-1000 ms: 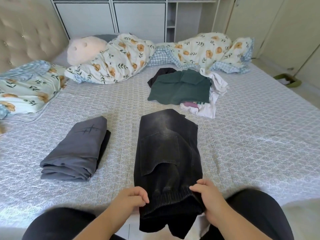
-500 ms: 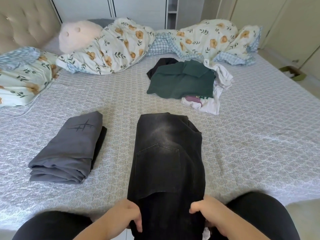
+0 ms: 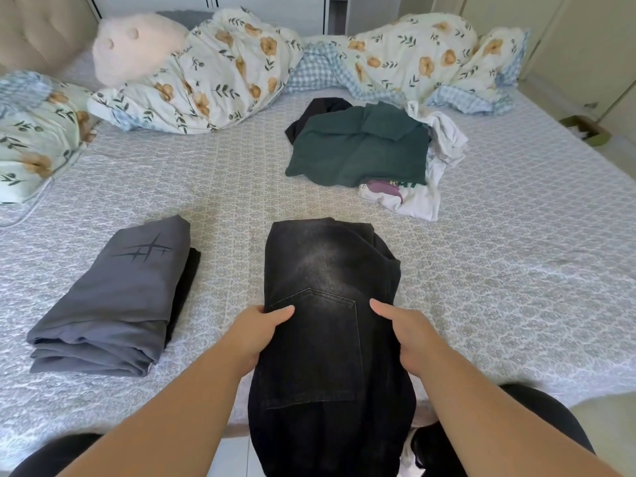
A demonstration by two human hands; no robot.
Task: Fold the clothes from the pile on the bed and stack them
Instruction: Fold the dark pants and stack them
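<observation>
The black jeans (image 3: 330,304) lie lengthwise near the middle of the bed's near edge, back pocket up, their near end hanging over that edge toward the floor. The left hand (image 3: 256,333) grips the left side of the jeans, thumb on top and fingers tucked under the fabric; the right hand (image 3: 406,335) holds the right side the same way, thumb lying on the denim, though its fingers are hidden under the cloth. The likely trouble is weight: the overhanging end is heavy denim, and if either grip slackens during the next fold the layers could slide off the edge and come undone. The stacked layers showing at the far right corner of the jeans already sit slightly offset, so an uneven lift by the two hands would probably skew them further and leave a lopsided bundle. To the left, near the same edge, the folded grey garment (image 3: 113,297) rests on something dark and folded; it is close enough that a wide swing of the jeans could brush it, but nothing lies between the two. Further toward the far edge sits the unfolded pile: a dark green shirt (image 3: 358,149) over a white printed tee (image 3: 413,197) and a black piece (image 3: 320,110). A floral duvet (image 3: 220,74) and pink plush pillow (image 3: 134,46) line the headboard side, well apart from the work.
</observation>
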